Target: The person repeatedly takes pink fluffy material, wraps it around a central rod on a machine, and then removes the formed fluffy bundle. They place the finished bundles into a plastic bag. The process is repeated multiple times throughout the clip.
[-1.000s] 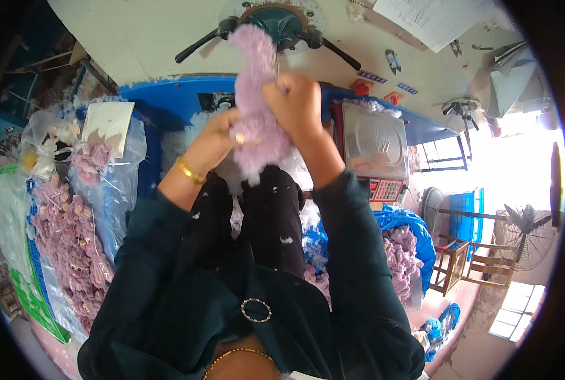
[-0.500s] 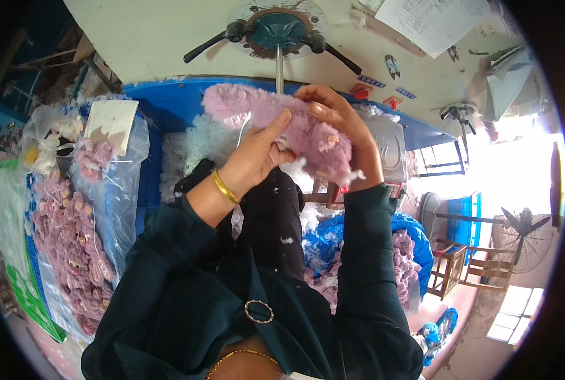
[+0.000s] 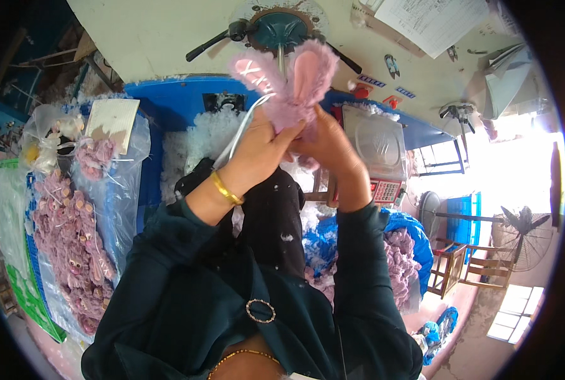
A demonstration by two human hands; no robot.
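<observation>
A pink plush rabbit [image 3: 287, 109] is held up in front of me, its two long ears pointing away. White cross stitches show on the left ear, and a paler lining on the right one. My left hand [image 3: 257, 144] grips its lower left side, and a white ribbon [image 3: 239, 133] hangs down past the wrist. On the other side, my right hand [image 3: 333, 147] is closed round the plush; its fingertips are partly hidden and slightly blurred. A metal tube [image 3: 281, 60] sticks out of the round machine fitting [image 3: 281, 30] just behind the ears.
To the left, a plastic-lined blue crate [image 3: 127, 190] bears a pile of pink plush toys [image 3: 73, 253]. White stuffing [image 3: 213, 136] fills the blue trough. On the right are a scale [image 3: 383, 190], a blue bag of pink plush [image 3: 401, 259], a fan [image 3: 520, 237] and wooden stools [image 3: 485, 266].
The plush rabbit has turned from lying sideways to ears pointing away, its ear linings now showing. My right hand has moved lower, and the scale's keypad is more exposed.
</observation>
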